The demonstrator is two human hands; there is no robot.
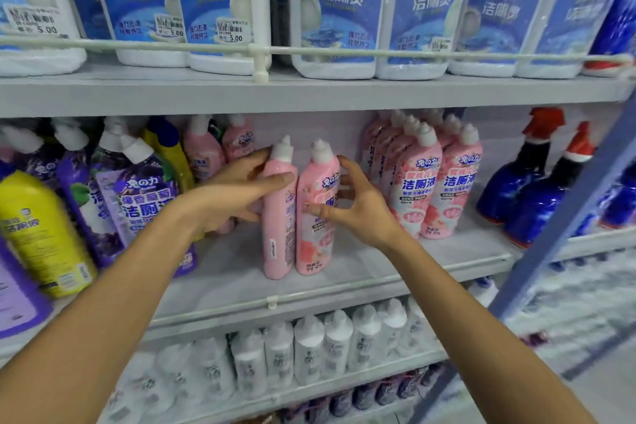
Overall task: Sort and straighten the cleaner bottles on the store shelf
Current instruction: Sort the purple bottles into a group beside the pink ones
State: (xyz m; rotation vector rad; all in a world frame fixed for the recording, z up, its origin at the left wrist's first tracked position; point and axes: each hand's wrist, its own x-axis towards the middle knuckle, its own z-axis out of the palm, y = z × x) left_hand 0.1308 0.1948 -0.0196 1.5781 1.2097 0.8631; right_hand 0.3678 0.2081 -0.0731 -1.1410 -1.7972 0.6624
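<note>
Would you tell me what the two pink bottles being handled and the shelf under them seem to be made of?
The left pink bottle and right pink bottle look like glossy moulded plastic, judging by soft highlights. The shelf is probably matte grey painted metal, given its thin edge.

Shelf (378,262); pink bottles (279,217) upright between left hand (237,189) and right hand (358,205); purple bottles (137,203) left of them; pink rows (430,182), sprayers (523,189) right.
</note>
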